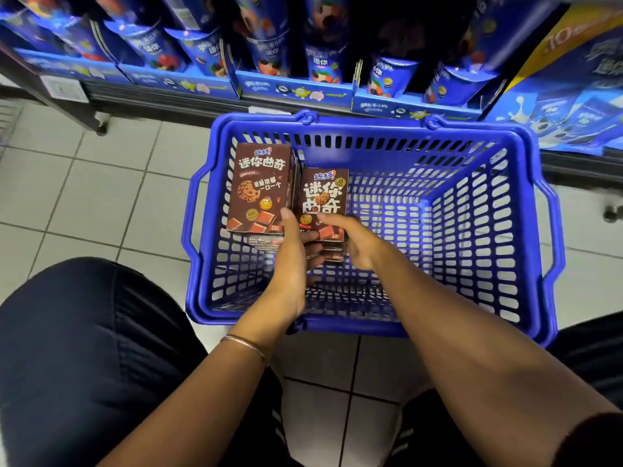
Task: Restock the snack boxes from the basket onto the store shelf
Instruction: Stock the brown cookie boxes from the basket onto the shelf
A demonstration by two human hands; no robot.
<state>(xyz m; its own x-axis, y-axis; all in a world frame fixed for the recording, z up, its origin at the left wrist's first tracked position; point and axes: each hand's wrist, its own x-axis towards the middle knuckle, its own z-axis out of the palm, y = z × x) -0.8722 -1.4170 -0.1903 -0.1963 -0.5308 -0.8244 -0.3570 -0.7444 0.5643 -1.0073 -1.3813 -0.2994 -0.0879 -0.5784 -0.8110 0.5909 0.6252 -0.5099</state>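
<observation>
As two stacks of snack boxes (259,190) lie at the left end of the basket (438,129), left hand (292,264) and right hand (359,244) clasp the right stack (323,197), fingers (310,236) curled round it. Judged light, stiff cardboard; grip the flat sides.

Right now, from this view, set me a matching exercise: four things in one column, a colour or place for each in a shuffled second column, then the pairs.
1 basket
2 snack boxes
3 bracelet
4 snack cups

A on the left wrist
B brown, inside the basket
C blue mesh, on the tiled floor
D on the shelf

Pairs: 1-C, 2-B, 3-A, 4-D
</observation>
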